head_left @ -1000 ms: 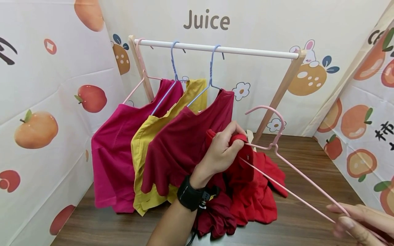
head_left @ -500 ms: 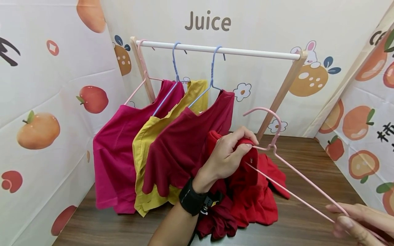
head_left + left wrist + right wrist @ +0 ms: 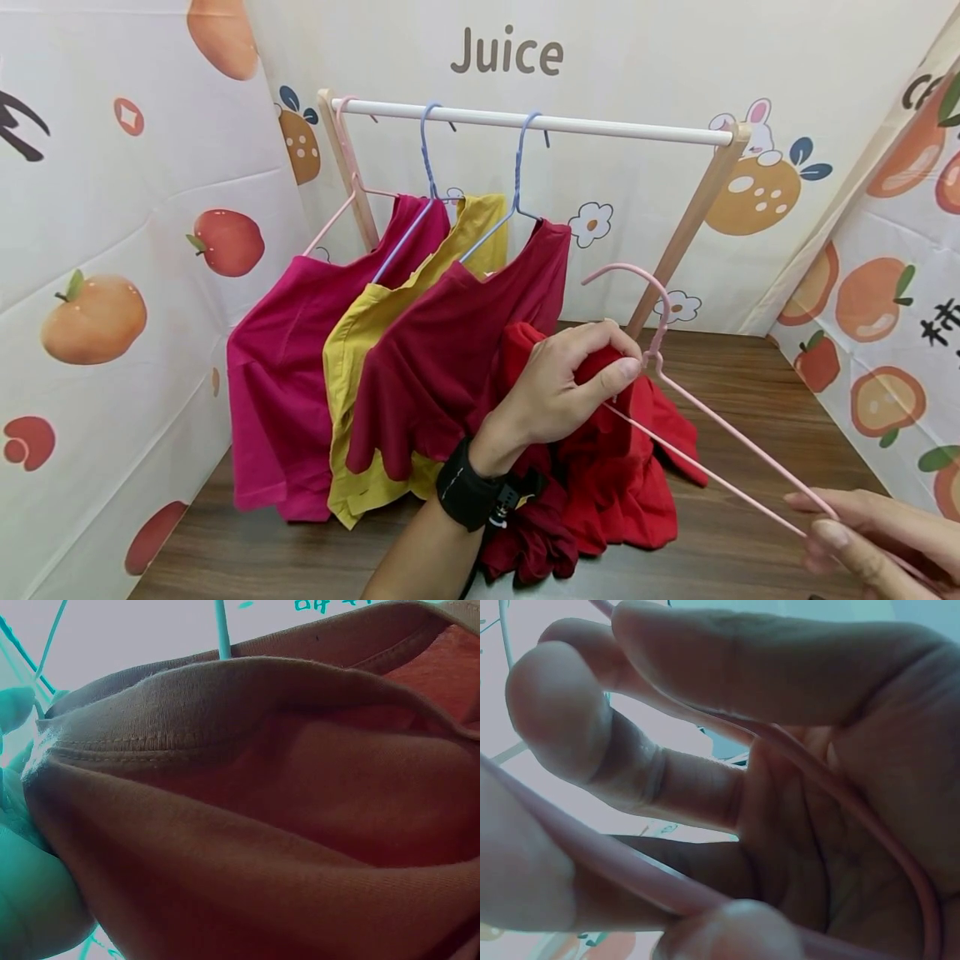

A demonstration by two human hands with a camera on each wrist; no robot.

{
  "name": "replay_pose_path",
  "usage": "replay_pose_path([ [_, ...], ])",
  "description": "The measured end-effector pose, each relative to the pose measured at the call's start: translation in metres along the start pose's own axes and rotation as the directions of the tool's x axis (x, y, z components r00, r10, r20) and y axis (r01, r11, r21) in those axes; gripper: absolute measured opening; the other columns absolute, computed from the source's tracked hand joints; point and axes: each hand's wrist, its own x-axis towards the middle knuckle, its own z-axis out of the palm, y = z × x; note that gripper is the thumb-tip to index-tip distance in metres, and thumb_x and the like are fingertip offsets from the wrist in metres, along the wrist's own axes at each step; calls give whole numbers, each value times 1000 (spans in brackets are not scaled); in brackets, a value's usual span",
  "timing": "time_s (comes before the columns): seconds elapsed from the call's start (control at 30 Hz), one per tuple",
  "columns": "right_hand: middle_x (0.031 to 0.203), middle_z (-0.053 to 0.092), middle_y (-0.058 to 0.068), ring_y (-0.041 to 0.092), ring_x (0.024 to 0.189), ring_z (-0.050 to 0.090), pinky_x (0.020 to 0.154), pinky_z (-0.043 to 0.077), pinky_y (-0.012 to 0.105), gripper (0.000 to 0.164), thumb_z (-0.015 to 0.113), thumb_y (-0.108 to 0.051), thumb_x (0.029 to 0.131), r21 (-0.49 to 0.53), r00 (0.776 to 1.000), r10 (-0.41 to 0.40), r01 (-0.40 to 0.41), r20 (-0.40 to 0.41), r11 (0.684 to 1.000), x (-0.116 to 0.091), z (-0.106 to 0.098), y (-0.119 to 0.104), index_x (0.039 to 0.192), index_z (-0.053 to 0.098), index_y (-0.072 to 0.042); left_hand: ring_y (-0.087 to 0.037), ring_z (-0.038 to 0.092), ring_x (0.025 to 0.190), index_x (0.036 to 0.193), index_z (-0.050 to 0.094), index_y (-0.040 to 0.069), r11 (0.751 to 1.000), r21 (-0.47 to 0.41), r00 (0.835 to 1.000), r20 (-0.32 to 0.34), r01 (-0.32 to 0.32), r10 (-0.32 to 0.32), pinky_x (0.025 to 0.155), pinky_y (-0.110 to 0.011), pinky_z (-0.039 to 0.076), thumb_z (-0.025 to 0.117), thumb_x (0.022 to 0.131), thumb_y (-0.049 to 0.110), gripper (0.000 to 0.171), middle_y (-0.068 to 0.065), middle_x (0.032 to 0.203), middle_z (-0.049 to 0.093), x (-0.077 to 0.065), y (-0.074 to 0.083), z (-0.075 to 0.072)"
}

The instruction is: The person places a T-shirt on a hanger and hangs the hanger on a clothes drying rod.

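In the head view, my left hand (image 3: 558, 383) pinches the neckline of a red shirt (image 3: 622, 500) together with one arm of a pink wire hanger (image 3: 657, 340), close to the hanger's neck. That hanger end is inside the shirt, hidden by cloth. My right hand (image 3: 892, 542) holds the opposite corner of the hanger at the lower right, thumb over the wire. The left wrist view is mostly filled by the shirt's stitched neckband (image 3: 172, 712), with the hanger's wire passing behind it. Up close in the right wrist view, the pink wire (image 3: 847, 796) crosses the palm.
Behind stands a wooden rack with a white rail (image 3: 615, 127). From it hang a magenta shirt (image 3: 277, 392), a yellow shirt (image 3: 348, 367) and a dark red shirt (image 3: 450, 367) on hangers. Dark red cloth (image 3: 528, 542) lies bunched on the wooden table (image 3: 795, 400). Printed fabric walls surround it.
My left hand has moved right and slightly down along the hanger's arm, drawing the red neckline to the hanger's neck. The hanger and my right hand have shifted slightly left.
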Motion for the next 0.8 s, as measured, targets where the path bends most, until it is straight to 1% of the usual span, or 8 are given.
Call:
replay_pose_path([
  [0.1,72,66,-12,-8,46,51,36,30,12,45,58,26,86,-20,999,19,-20,-51,1000,13,5,-40,117,69,-5,1,57,93,106,70,14,999,10,999,9,-36,36,86,-17,46,60,101,20,12,7,97,68,0,1,0],
  [0.2,70,65,-12,-6,46,53,34,30,13,39,57,27,85,-13,996,58,-59,-72,998,17,9,-59,114,64,2,1,54,90,104,72,14,997,24,998,8,-68,68,84,-16,45,65,99,17,9,8,94,66,0,1,2],
  [0.37,71,64,-7,-1,41,49,34,31,16,39,59,25,87,5,994,97,-97,-60,995,13,11,-51,119,59,3,-1,52,90,102,72,13,994,69,996,-8,-84,85,86,-15,44,67,98,15,7,7,93,67,-1,3,4],
  [0.57,76,67,-6,4,55,66,40,40,18,43,58,25,87,8,994,100,-99,-47,995,14,12,-50,126,56,6,-1,53,92,99,71,13,992,89,995,-17,-92,94,98,-16,44,67,98,15,4,5,94,69,-1,5,5],
  [0.63,78,68,-3,7,60,69,47,47,17,45,54,28,86,97,999,37,-34,-27,995,15,11,-48,128,53,11,-1,54,93,98,70,13,993,83,996,-18,-87,89,96,-15,45,67,98,15,4,5,94,69,-1,6,5],
  [0.7,84,69,2,10,67,70,55,52,17,46,49,30,86,280,994,-109,105,-2,954,17,10,-39,131,46,20,-1,54,93,98,70,12,995,71,997,-21,-74,76,91,-15,45,67,98,15,4,4,93,68,-1,6,5],
  [0.73,88,70,5,12,71,71,61,54,17,48,48,31,85,371,981,-194,173,20,912,18,8,-34,132,42,24,-2,54,92,98,70,12,996,59,997,-23,-66,68,88,-15,45,66,98,14,4,3,91,67,-1,6,5],
  [0.8,101,71,12,16,80,72,64,55,20,62,43,35,81,620,911,-387,222,144,753,26,2,-20,141,32,26,-3,54,89,97,69,11,998,19,998,-35,-54,54,85,-16,46,66,99,12,4,2,89,65,0,5,4],
])
